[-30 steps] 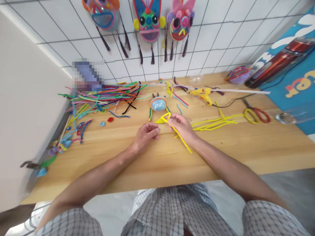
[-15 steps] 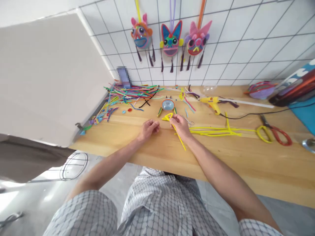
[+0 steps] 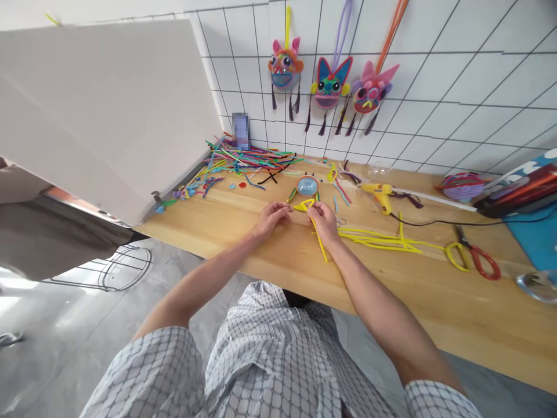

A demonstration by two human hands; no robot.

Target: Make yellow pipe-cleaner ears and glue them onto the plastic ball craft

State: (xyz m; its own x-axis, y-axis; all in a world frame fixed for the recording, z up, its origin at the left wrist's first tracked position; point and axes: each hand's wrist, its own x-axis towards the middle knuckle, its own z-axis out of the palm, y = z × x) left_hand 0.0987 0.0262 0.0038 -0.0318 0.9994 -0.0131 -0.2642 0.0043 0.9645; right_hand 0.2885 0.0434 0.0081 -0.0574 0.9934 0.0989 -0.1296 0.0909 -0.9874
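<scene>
My right hand (image 3: 324,223) pinches a yellow pipe cleaner (image 3: 322,244). One end of it is bent into a pointed loop, and the straight tail hangs down toward me. To the left, my left hand (image 3: 275,218) has its fingers stretched toward the tip of the loop, a small gap away, and holds nothing. Just beyond both hands lies a clear rounded shell (image 3: 307,186) with an orange rim and green-yellow pieces at its sides. Several loose yellow pipe cleaners (image 3: 374,237) lie right of my right hand, and small scissors (image 3: 342,221) are partly hidden behind it.
A heap of coloured pipe cleaners (image 3: 248,159) lies at the back left, before a phone (image 3: 241,131). On the right are a yellow glue gun (image 3: 378,195) with its cord and large scissors (image 3: 474,255). Three decorated masks (image 3: 329,87) hang on the wall grid. A white panel (image 3: 130,116) borders the left.
My left hand has uncurled and moved closer to the yellow loop. My right hand still holds the pipe cleaner. The head view has turned left, shifting the scene.
</scene>
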